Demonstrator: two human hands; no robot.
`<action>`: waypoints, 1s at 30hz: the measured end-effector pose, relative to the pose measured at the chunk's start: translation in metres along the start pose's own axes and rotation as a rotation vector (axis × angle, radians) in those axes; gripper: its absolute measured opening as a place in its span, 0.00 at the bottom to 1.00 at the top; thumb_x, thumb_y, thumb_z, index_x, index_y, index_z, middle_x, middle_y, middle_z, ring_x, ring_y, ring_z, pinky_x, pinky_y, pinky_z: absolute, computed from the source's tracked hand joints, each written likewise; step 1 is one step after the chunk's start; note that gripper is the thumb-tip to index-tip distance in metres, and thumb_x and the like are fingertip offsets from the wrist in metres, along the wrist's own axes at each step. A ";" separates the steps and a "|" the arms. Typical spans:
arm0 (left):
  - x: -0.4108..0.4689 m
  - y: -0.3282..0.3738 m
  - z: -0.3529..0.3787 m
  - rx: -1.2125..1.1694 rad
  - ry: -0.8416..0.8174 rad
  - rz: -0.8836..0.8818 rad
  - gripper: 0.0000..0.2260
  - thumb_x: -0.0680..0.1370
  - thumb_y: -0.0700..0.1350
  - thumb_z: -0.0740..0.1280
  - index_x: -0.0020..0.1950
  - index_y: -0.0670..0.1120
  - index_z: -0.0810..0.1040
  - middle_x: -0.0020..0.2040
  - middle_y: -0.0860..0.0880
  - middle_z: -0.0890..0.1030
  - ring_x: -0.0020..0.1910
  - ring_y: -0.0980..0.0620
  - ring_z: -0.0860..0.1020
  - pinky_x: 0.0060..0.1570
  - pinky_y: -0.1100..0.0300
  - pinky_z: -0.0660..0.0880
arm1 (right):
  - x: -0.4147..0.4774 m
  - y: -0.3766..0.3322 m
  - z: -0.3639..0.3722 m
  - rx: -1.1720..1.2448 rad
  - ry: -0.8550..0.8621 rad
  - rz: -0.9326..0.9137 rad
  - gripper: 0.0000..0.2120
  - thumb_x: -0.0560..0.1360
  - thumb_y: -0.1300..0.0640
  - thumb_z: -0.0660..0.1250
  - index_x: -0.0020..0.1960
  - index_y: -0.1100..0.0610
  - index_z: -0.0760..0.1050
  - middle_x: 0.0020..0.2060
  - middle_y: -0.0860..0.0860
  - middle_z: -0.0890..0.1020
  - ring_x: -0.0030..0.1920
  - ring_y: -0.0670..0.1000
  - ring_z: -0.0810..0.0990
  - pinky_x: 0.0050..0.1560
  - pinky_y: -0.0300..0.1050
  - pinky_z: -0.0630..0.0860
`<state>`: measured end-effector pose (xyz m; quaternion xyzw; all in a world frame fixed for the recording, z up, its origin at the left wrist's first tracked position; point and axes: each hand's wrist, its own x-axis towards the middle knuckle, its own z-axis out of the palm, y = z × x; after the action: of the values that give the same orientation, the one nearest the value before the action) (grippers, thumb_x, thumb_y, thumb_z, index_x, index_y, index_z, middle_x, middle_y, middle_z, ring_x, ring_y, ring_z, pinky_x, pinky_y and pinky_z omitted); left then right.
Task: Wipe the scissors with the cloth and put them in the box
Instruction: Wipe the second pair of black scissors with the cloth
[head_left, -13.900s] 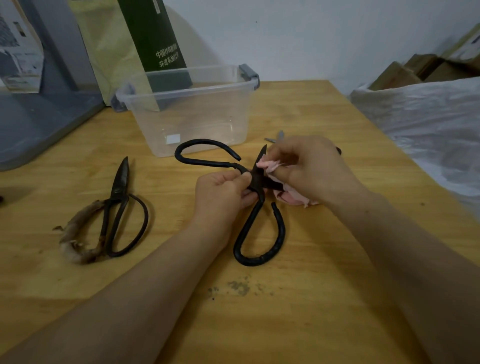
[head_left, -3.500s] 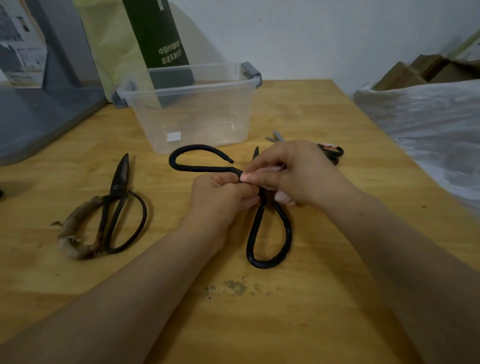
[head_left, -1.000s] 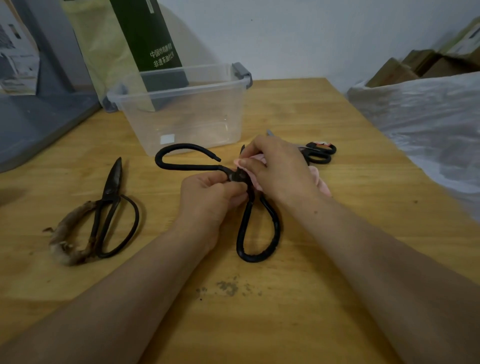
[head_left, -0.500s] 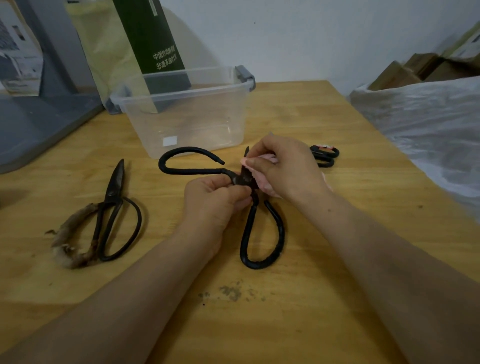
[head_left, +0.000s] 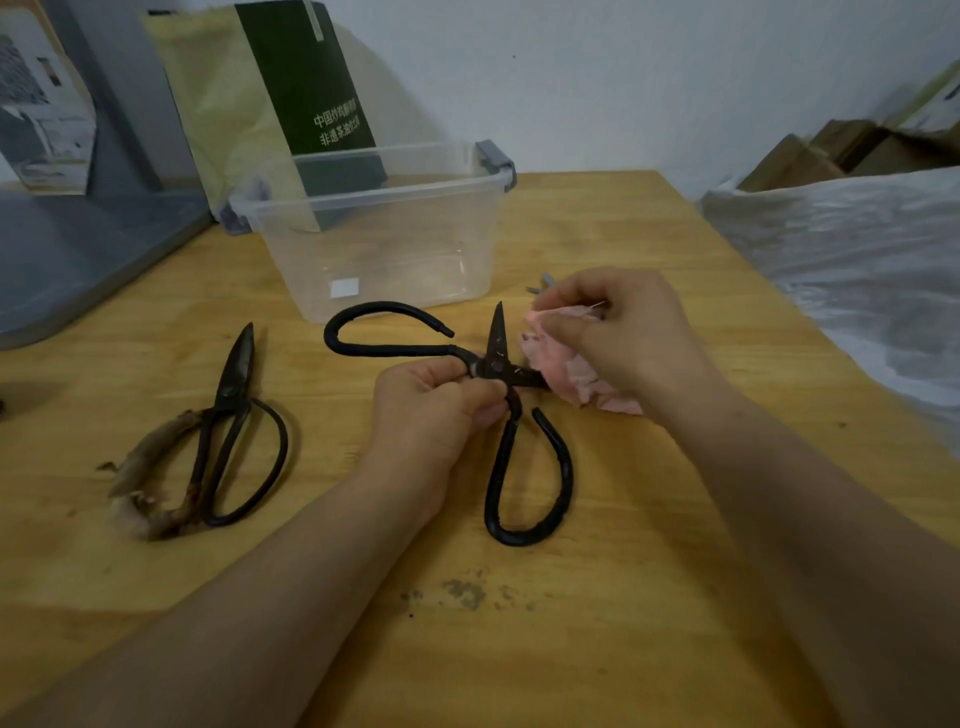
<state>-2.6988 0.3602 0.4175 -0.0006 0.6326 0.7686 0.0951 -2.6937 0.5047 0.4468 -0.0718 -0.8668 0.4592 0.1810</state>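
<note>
Your left hand (head_left: 436, 405) pinches spread black scissors (head_left: 497, 338) at pivot, fingers curled, on tabletop (head_left: 649, 597). Your right hand (head_left: 623, 338) grips bunched pink cloth (head_left: 563, 374), fingers curled, against sideways blade. Clear box (head_left: 384, 260) near, behind scissors.

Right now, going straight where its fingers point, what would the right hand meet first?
Probably the black scissors, their far-pointing blade, just beyond the pink cloth the right hand pinches; depth unclear.
</note>
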 end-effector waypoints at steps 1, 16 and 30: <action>0.001 0.000 0.000 -0.002 0.006 -0.008 0.06 0.72 0.28 0.68 0.45 0.37 0.80 0.44 0.41 0.84 0.46 0.45 0.83 0.44 0.60 0.81 | 0.000 -0.001 -0.006 0.063 0.001 0.045 0.04 0.73 0.57 0.71 0.44 0.48 0.81 0.45 0.46 0.81 0.50 0.46 0.80 0.50 0.45 0.79; 0.001 0.000 -0.001 0.007 0.021 -0.012 0.06 0.71 0.28 0.68 0.43 0.38 0.79 0.45 0.41 0.84 0.46 0.45 0.83 0.44 0.60 0.81 | -0.009 -0.014 -0.028 -0.160 -0.428 0.026 0.14 0.72 0.63 0.69 0.53 0.48 0.81 0.49 0.41 0.80 0.46 0.39 0.77 0.43 0.30 0.73; -0.002 0.002 0.000 0.002 0.027 0.008 0.07 0.71 0.28 0.67 0.42 0.38 0.80 0.42 0.43 0.84 0.45 0.45 0.83 0.41 0.62 0.81 | -0.004 0.004 -0.009 -0.067 -0.284 -0.017 0.05 0.71 0.55 0.73 0.44 0.46 0.82 0.41 0.46 0.84 0.45 0.44 0.82 0.48 0.38 0.79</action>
<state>-2.6969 0.3595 0.4193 -0.0081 0.6344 0.7684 0.0836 -2.6870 0.5131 0.4471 -0.0050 -0.8991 0.4339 0.0580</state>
